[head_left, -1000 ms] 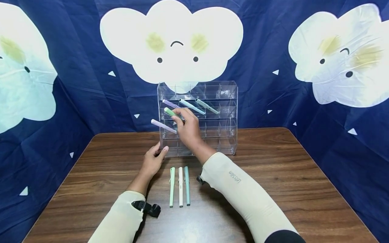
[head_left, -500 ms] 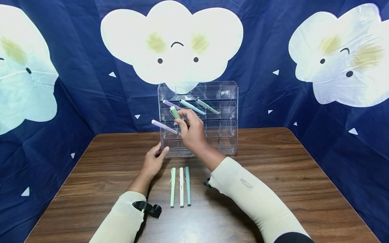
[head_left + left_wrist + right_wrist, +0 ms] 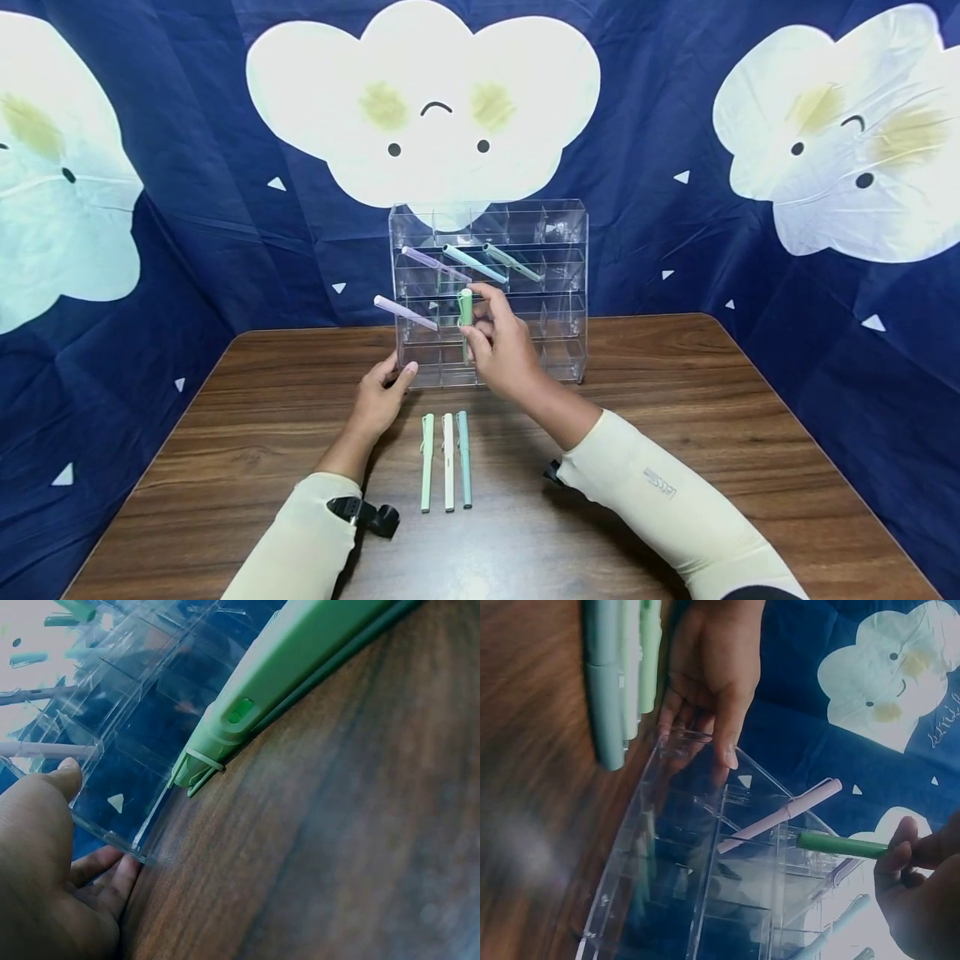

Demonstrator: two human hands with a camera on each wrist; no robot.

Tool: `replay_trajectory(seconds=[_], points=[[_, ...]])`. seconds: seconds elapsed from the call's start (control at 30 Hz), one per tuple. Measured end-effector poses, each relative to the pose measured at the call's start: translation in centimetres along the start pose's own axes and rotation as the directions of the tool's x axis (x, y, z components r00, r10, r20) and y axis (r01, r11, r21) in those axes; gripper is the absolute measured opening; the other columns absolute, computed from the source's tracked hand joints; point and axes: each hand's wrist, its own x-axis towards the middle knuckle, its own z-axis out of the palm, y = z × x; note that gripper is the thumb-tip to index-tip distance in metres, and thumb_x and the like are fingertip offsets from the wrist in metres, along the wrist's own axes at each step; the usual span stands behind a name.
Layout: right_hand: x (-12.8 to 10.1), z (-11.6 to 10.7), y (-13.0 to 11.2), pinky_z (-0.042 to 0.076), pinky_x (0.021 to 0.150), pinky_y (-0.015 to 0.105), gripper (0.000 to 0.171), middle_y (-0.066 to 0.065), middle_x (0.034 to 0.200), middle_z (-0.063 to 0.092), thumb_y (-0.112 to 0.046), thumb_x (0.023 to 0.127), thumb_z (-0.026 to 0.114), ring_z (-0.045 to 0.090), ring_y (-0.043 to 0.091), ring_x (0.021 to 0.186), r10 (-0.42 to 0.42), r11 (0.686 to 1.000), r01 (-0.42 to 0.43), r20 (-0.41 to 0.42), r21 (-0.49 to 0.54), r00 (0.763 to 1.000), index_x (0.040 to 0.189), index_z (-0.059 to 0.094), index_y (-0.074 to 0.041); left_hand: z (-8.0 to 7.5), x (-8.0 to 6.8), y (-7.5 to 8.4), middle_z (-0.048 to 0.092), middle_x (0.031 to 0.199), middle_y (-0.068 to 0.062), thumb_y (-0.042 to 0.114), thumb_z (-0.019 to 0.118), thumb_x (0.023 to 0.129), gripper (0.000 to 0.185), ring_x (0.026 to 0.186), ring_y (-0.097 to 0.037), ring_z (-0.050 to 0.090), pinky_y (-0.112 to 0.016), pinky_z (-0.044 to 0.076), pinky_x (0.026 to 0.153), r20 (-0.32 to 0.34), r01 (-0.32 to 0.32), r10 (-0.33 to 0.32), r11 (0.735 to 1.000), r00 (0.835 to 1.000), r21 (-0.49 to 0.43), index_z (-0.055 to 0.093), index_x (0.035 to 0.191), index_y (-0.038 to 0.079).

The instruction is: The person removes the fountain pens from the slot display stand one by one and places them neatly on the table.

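A clear acrylic rack (image 3: 564, 293) with rows of compartments stands on the table. My left hand (image 3: 375, 398) holds its lower left corner, thumb in front and other fingers behind; the left wrist view shows this hand (image 3: 60, 855) close up. In front of the rack, my right hand (image 3: 510, 342) pinches a green pen (image 3: 466, 308), cap end up. The right wrist view shows the green pen's barrel (image 3: 840, 845) sticking out of the grip. In the second row lean a purple pen (image 3: 427, 260), a light blue pen (image 3: 472, 262) and a grey-green pen (image 3: 512, 262). Below, a lilac pen (image 3: 405, 312) juts out leftward.
Side by side on the wooden table (image 3: 720, 467) lie a light green pen (image 3: 427, 462), a white pen (image 3: 448, 462) and a teal pen (image 3: 465, 458), just before the rack. A blue cloth (image 3: 645, 208) with cloud prints hangs behind and at both sides.
My right hand has moved right and down with the green pen, away from the purple pen. The green pen has turned from slanted to nearly upright. My left hand stays on the rack.
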Motion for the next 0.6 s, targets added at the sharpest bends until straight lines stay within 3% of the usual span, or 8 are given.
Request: replay_trajectory(seconds=[0.23,0.47,0.6], points=[[-2.0,-0.5,1.3,0.06,0.061,0.029,0.076,0.021,0.11,0.069,0.004,0.105,0.067,0.065,0.021,0.067,0.046,0.998,-0.048,0.049,0.041,0.998,0.17,0.032,-0.014,0.1,0.0,-0.2,0.067,0.145,-0.023,0.041,0.065,0.111,0.061,0.126,-0.037,0.072,-0.041,0.059,0.101,0.009,-0.002,0.002,1.0,1.0,0.01,0.048,0.166,0.021],[-3.5,-0.5,2.5,0.059,0.059,0.029,0.067,0.02,0.105,0.068,0.005,0.105,0.066,0.068,0.033,0.065,0.077,0.995,-0.086,0.151,0.05,0.985,0.165,0.042,-0.014,0.0,-0.2,-0.2,0.069,0.141,-0.023,0.041,0.065,0.111,0.06,0.12,-0.035,0.073,-0.041,0.058,0.101,-0.004,0.002,-0.002,1.0,1.0,0.018,0.049,0.166,0.022],[-3.8,-0.8,2.7,0.062,0.06,0.03,0.069,0.019,0.106,0.067,0.007,0.103,0.068,0.071,0.041,0.069,0.17,0.975,-0.191,0.173,0.113,0.97,0.163,0.046,-0.018,-0.1,0.0,-0.2,0.069,0.14,-0.023,0.041,0.065,0.111,0.06,0.118,-0.034,0.073,-0.034,0.057,0.097,-0.002,-0.001,0.001,1.0,1.0,0.014,0.049,0.166,0.022]])
